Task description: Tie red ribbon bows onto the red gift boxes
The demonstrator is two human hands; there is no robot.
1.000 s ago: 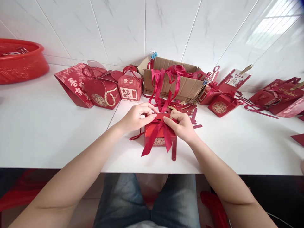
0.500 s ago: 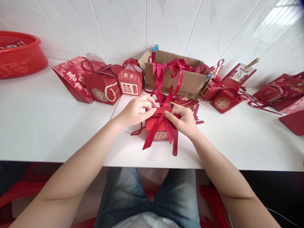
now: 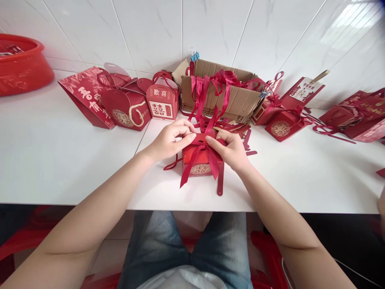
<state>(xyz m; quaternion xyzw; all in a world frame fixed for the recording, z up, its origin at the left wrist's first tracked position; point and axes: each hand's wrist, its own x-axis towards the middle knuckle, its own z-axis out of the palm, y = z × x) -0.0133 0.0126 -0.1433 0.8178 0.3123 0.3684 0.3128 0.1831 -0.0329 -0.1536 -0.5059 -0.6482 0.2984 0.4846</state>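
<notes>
White, faintly veined tile wall behind smooth white tabletop. Open brown cardboard carton near wall, loose crimson ribbon lengths draped over front. Small red card gift box, upright before carton; crimson satin ribbon knotted at top, two tails hanging. Left hand: half-curled, thumb at left of box top. Right hand: bent, thumb at right. Whether either pinches ribbon: cannot tell. Step, apparently: adjusting ribbon. Next move calls for light, even fingertip tension.
</notes>
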